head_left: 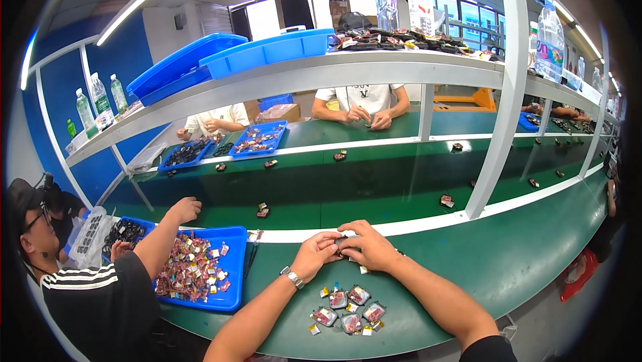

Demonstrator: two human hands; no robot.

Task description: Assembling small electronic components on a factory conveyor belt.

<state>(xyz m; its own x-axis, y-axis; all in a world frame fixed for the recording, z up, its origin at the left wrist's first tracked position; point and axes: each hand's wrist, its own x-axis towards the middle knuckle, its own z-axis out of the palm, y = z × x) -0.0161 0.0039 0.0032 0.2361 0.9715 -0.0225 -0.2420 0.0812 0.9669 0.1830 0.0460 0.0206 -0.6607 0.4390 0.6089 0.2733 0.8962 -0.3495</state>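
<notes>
Over the green bench [281, 325], my left hand [314, 255], with a metal watch on its wrist, meets my right hand [369, 247]. The fingers of both are closed around a small dark casing [342, 243], most of it hidden by them. Nearer to me lies a cluster of several small rounded units [351, 322] with dark rims and red circuit pieces inside. Small silver-and-yellow battery-like cells [314, 329] are scattered around that cluster. A few light bits [364, 270] lie just beneath my right hand.
To my left, a blue tray [233, 255] holds many red and silver parts, and a co-worker [100, 288] reaches over it. Beyond the white rail runs a green conveyor [361, 188] with scattered units. A white post [498, 121] and an overhead shelf [374, 68] stand ahead.
</notes>
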